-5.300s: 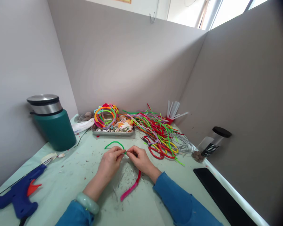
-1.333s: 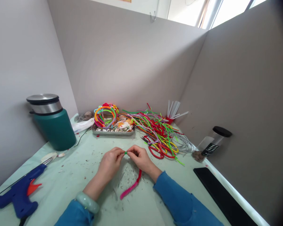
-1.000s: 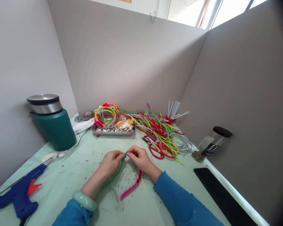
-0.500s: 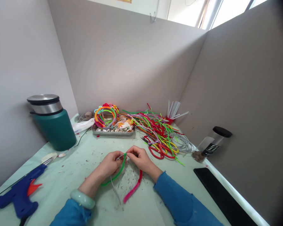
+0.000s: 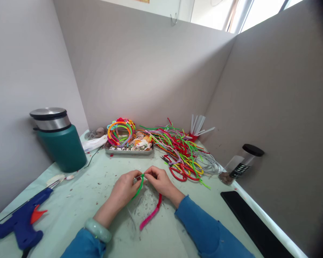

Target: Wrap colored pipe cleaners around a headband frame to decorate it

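The table point(image 5: 78, 200), covered in pale green and speckled with small scraps, is carrying everything here. At its left a green flask point(image 5: 59, 143) with a steel lid is standing upright, and a blue glue gun point(image 5: 18, 224) is lying near the front left corner. Along the back, a loose pile of pipe cleaners point(image 5: 181, 150) in many colours is spreading toward the right, just beside a metal tray point(image 5: 129, 150) holding shells and coloured hoops. A clear jar point(image 5: 240, 165) with a black lid is leaning by the right wall, well apart from the hands.

At the middle of the table the left hand point(image 5: 125, 188) and the right hand point(image 5: 158, 181) are meeting, fingertips almost touching. Both are pinching the green pipe cleaner point(image 5: 140, 184) where its top end sits between them; its free length is curving down under the left hand. A pale wire seems to be running with it, though that is too thin to be sure. A pink and red pipe cleaner point(image 5: 152, 213) is lying on the table just below the right wrist.

The step in hand looks like twisting or winding the green end at the pinch point. The next move is probably calling for a firm hold by one hand while the other is turning the short end tightly, keeping the free length from springing loose.
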Motion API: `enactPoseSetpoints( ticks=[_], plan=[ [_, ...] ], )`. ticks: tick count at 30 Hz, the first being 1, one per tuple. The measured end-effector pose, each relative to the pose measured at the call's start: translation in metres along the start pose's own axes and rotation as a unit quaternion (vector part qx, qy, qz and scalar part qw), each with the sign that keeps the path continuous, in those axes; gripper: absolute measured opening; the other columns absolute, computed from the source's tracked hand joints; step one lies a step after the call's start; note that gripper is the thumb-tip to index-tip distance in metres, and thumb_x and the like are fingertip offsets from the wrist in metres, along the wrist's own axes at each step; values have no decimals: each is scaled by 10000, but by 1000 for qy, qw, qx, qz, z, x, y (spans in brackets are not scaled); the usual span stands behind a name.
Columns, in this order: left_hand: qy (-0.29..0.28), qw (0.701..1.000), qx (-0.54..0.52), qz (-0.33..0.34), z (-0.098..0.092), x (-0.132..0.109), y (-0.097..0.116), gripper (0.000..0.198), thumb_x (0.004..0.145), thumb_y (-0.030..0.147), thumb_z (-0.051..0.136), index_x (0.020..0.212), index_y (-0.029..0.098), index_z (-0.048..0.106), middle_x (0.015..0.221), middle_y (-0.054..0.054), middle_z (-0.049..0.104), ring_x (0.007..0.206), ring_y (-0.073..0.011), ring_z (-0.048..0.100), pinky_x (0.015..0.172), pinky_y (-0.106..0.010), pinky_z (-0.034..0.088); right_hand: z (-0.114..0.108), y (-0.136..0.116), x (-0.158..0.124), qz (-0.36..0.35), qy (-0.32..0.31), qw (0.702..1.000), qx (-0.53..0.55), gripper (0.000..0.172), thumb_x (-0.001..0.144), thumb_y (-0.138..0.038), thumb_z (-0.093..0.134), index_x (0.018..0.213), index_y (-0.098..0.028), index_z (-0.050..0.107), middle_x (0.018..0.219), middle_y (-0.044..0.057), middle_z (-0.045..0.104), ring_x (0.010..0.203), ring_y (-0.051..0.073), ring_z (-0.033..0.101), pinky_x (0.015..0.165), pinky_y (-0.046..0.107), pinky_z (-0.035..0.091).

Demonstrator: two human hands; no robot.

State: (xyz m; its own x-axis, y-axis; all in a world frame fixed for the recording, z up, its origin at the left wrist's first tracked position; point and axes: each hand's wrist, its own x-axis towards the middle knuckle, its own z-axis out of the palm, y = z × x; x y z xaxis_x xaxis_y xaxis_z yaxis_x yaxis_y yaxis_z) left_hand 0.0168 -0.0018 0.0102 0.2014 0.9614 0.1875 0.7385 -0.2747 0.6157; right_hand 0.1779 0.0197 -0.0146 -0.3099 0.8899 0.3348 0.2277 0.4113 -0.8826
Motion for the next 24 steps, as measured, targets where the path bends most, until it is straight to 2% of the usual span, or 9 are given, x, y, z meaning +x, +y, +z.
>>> enactPoseSetpoints(
  ticks=[5, 10, 16, 20, 24],
  plan=[
    [12, 1000, 3, 18, 2, 0, -3, 230, 779, 303, 451, 862, 220, 648, 793, -46, 666, 681, -154, 560, 623, -216, 347, 0, 0, 1, 3, 5, 1000, -7, 114, 776, -242, 521, 771, -160, 600, 649, -15, 553, 602, 105, 492, 570, 212, 386],
    [11, 1000, -24, 14, 0, 0, -3, 242, 778, 306, 442, 784, 199, 659, 704, -35, 662, 627, -147, 548, 582, -212, 330, 1, -2, 0, -3, -4, 1000, -13, 119, 784, -236, 511, 785, -160, 603, 659, -11, 560, 608, 105, 494, 561, 209, 377],
    [-9, 996, -70, -59, -2, 4, -2, 322, 748, 374, 460, 571, 162, 625, 465, 3, 519, 456, -113, 448, 476, -211, 280, 1, -3, -1, -18, -16, 1000, -13, 123, 795, -239, 504, 786, -161, 598, 696, 0, 588, 630, 110, 511, 580, 212, 389],
    [-63, 968, -193, -150, -1, 5, -4, 336, 713, 443, 496, 566, 152, 580, 346, 57, 363, 315, -78, 314, 370, -205, 206, 1, -4, -2, -26, -27, 999, -12, 120, 798, -232, 509, 800, -156, 602, 711, 6, 596, 645, 111, 521, 584, 210, 391],
    [-89, 924, -314, -199, -3, 2, -4, 348, 672, 469, 546, 540, 148, 546, 306, 69, 332, 268, -59, 251, 325, -204, 149, 0, -6, -3, -32, -37, 999, -6, 121, 797, -226, 514, 817, -151, 607, 732, 14, 605, 666, 114, 531, 600, 211, 398]
  ],
)
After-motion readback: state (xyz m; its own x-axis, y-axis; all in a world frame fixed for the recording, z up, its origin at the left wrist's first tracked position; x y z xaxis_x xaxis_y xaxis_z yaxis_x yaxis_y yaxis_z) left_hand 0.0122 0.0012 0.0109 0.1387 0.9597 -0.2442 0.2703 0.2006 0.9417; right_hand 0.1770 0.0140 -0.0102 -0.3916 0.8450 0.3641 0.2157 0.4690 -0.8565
